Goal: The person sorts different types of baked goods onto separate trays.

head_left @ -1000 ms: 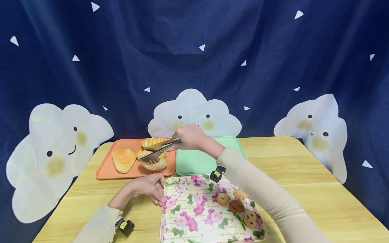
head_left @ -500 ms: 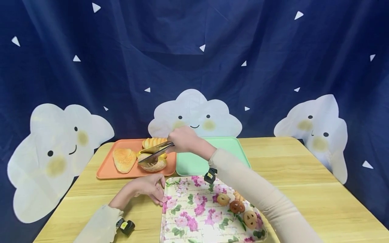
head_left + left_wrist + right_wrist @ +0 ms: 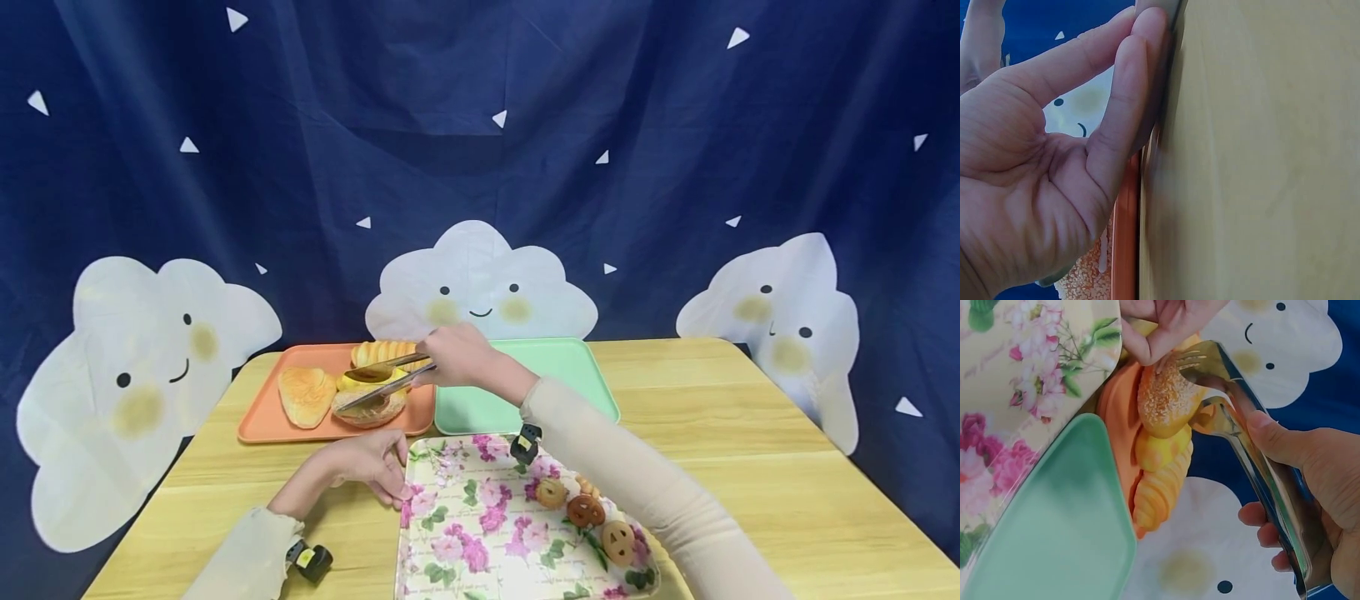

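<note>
My right hand [image 3: 459, 357] holds metal tongs [image 3: 1292, 519] above the orange tray [image 3: 258, 427]. The tongs' two arms stand apart, with one tip across the top of a sesame bun [image 3: 1166, 394]. That bun lies in the orange tray beside a yellow bread piece [image 3: 1159, 449] and a ridged bread roll [image 3: 378, 353]. A rounded triangular bread [image 3: 306, 397] rests farther left. My left hand [image 3: 363, 467] pinches the left edge of a floral tray [image 3: 465, 508]; in the left wrist view its thumb and fingers [image 3: 1124, 94] meet at that edge.
A pale green tray [image 3: 517, 392] stands right of the orange one. Several cookies [image 3: 585, 509] lie on the right part of the floral tray, partly under my right sleeve. The wooden table [image 3: 735, 433] ends before a dark blue curtain [image 3: 465, 125] with cloud shapes.
The tongs' arms have spread wider apart. The sesame bun has shifted slightly left and toward me. My right hand has moved a little left and down; my left hand stays put.
</note>
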The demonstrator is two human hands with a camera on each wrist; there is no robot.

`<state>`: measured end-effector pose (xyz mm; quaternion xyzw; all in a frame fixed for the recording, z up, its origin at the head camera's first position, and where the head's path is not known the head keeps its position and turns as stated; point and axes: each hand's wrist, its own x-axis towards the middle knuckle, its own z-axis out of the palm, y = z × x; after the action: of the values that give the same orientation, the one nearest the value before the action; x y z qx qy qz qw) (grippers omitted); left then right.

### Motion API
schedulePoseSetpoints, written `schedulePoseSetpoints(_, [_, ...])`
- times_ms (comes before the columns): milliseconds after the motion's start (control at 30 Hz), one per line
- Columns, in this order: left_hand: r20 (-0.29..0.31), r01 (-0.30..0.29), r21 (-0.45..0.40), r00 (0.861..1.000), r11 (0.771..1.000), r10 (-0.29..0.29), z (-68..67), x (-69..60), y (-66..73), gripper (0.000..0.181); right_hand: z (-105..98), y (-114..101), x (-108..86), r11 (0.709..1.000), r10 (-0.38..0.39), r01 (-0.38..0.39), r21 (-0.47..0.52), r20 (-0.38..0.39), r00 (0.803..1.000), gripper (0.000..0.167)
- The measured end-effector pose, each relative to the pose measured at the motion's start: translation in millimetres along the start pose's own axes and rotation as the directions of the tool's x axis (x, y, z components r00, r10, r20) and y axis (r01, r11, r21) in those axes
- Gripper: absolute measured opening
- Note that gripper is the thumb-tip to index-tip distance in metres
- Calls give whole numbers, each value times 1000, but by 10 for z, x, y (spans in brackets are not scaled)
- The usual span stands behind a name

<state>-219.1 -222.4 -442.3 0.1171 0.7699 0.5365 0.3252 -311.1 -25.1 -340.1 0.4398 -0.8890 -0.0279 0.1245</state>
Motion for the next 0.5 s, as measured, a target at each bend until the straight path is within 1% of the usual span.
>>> schedulePoseSetpoints(100, [2,3,5,1000,1000,-3,-4,-3,6,42,-5,32,-35,1000,0,0,24,-1,1000,36])
schedulePoseSetpoints(333, [7,2,1,1000,1000,-2,-7,4,0,42,26,116,-113,997,-7,5,75,16,1000,36])
schedulePoseSetpoints(500, [3,1,7,1000,1000,-1,-2,7,-5,43,64,162,-150,994,-22,22,110,-4,1000,29])
